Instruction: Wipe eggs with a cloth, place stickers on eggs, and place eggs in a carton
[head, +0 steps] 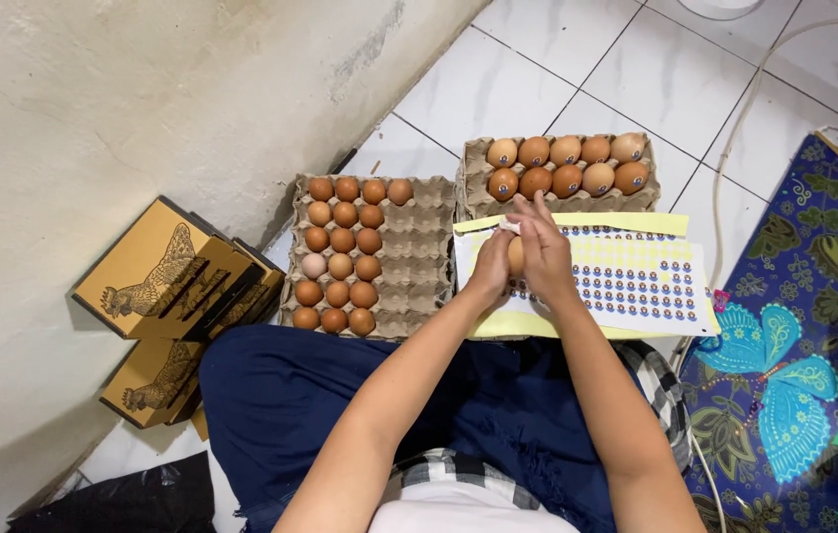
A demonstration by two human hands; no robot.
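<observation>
Both of my hands meet over a sticker sheet [636, 281] lying across a grey egg tray. My left hand [491, 268] cups a brown egg [515, 257], which shows only as a sliver between the hands. My right hand [544, 252] covers the egg from the right, its fingers on the shell. The sheet carries rows of small round stickers, several of them blue. Beyond my hands, the far tray [473, 192] holds two rows of brown eggs. To the left, another grey tray [429, 257] has eggs in its left columns and bare cups on its right side.
Folded brown cardboard boxes [167, 276] with a hen drawing lean by the wall at left. A patterned blue mat [803, 326] with butterflies lies on the right. A white cord [734, 148] runs over the white tiled floor. My legs in dark blue cloth fill the foreground.
</observation>
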